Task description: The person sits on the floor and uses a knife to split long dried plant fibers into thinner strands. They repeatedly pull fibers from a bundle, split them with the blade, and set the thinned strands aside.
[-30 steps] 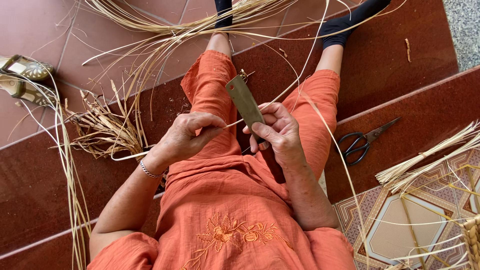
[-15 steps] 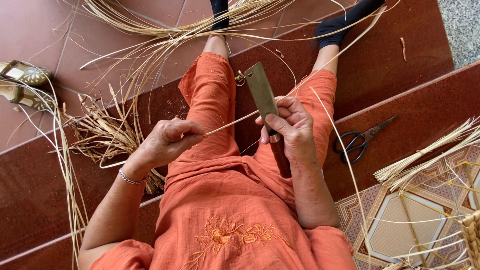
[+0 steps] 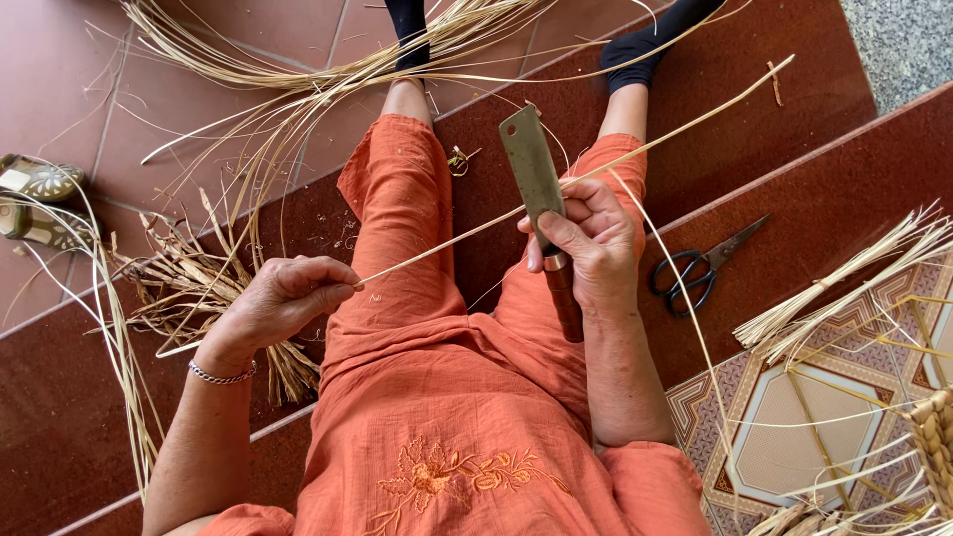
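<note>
At centre frame we pinch a long pale reed strip (image 3: 556, 189) in our left hand (image 3: 283, 303), fingers curled tight on its near end. Our right hand (image 3: 591, 243) is closed around a flat-bladed knife (image 3: 536, 199), thumb pressing the strip against the blade. The strip runs diagonally toward the upper right. Black scissors (image 3: 700, 270) lie on the red step at right, loose reeds (image 3: 298, 89) in the upper left.

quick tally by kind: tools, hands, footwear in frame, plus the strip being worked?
Knives: 1, the flat blade knife gripped in the right hand
Scissors: 1, black-handled scissors on the step
Held straw strips: 1, the strip pinched by the left hand
Hands: 2
Sandals: 2, the sandals at left
Total: 7
</note>
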`<state>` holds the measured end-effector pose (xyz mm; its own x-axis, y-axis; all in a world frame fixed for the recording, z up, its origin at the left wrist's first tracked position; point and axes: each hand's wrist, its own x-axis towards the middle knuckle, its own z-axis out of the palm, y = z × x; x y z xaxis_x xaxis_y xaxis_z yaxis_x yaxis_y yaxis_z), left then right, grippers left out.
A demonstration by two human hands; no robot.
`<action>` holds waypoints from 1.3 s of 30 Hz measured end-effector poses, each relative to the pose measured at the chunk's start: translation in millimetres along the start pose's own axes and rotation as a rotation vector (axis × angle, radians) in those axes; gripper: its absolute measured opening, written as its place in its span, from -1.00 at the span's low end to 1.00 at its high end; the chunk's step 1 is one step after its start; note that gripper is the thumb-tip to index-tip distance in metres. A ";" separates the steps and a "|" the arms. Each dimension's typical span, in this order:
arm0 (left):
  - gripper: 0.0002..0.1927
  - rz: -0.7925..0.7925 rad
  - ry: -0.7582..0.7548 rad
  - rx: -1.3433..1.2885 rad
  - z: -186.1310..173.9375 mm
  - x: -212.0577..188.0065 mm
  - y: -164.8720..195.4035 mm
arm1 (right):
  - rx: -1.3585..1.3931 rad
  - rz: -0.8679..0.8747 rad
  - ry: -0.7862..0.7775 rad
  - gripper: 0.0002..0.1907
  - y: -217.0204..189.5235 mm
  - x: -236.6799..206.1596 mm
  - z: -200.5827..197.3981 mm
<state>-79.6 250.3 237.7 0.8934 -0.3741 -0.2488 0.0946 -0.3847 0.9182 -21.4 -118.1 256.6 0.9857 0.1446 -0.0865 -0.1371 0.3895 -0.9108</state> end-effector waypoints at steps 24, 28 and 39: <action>-0.93 0.500 0.216 0.423 73.1 43.3 50.4 | 0.012 0.111 -0.043 -0.78 17.4 -12.4 -15.0; -0.92 0.532 0.224 0.413 69.7 38.6 47.0 | 0.009 0.104 -0.038 -0.77 11.6 -8.9 -21.8; -0.92 0.440 0.210 0.383 60.3 25.2 44.2 | -0.006 0.015 0.031 -0.80 -12.7 -3.4 -39.1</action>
<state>-79.5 173.0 253.4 0.8839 -0.4076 0.2291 -0.4316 -0.5225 0.7353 -19.2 -159.2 252.6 0.9861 0.1219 -0.1129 -0.1516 0.3819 -0.9117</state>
